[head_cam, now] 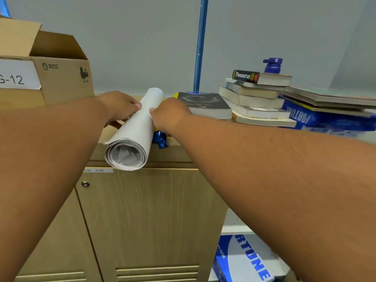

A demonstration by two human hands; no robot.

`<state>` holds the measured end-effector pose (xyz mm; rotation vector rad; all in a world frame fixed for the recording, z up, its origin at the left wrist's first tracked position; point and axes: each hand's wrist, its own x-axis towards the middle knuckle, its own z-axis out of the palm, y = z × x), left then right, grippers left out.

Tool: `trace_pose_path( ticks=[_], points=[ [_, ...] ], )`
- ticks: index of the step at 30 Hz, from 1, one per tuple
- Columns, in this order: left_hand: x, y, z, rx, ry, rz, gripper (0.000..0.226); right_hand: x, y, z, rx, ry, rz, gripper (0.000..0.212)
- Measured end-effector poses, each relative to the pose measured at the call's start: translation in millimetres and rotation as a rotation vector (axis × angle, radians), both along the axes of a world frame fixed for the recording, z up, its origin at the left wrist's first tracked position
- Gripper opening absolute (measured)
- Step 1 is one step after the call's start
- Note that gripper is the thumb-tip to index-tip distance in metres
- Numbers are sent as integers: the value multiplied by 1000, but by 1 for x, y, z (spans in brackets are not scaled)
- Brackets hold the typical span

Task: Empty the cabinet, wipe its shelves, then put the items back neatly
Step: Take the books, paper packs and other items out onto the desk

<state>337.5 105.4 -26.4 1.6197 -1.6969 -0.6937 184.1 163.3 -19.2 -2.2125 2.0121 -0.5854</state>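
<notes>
- The roll of paper lies on top of the cabinet, its near end sticking out past the front edge and its far end pointing toward the wall.
- The left hand has its fingers curled against the roll's left side, and the right hand grips the right side, so both hold the same roll.
- To set it down well, I would push it further back until no end overhangs, then let go one hand at a time so that it cannot roll off.
- Laying it against the dark book should stop it rolling. A shiny blue thing sits just under the right wrist; I cannot tell whether it is held.
- The cabinet doors look shut here, so its shelves are hidden.
- The cardboard box on the left has its flaps open, but its contents cannot be seen from this angle.
- The blue carton on the right carries books on its top; a second blue carton stands lower down. What is inside either is not visible.
</notes>
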Motion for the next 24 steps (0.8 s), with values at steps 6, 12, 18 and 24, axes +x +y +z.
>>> trace_pose_path(
  ticks=[6, 12, 18, 24],
  points=[
    [-10, 30, 14, -23, -185, 30, 27, -12, 14, 5, 22, 31, -44, 36],
    [-43, 68, 40, -142, -551, 65, 40, -42, 47, 9, -33, 13, -75, 22],
    [-105, 111, 48, -250, -688, 29, 35, -85, 98, 28, -84, 86, -100, 35],
    [-185, 142, 30, -315, -479, -11, 21, -155, 134, 21, -71, 92, -261, 35]
  ],
)
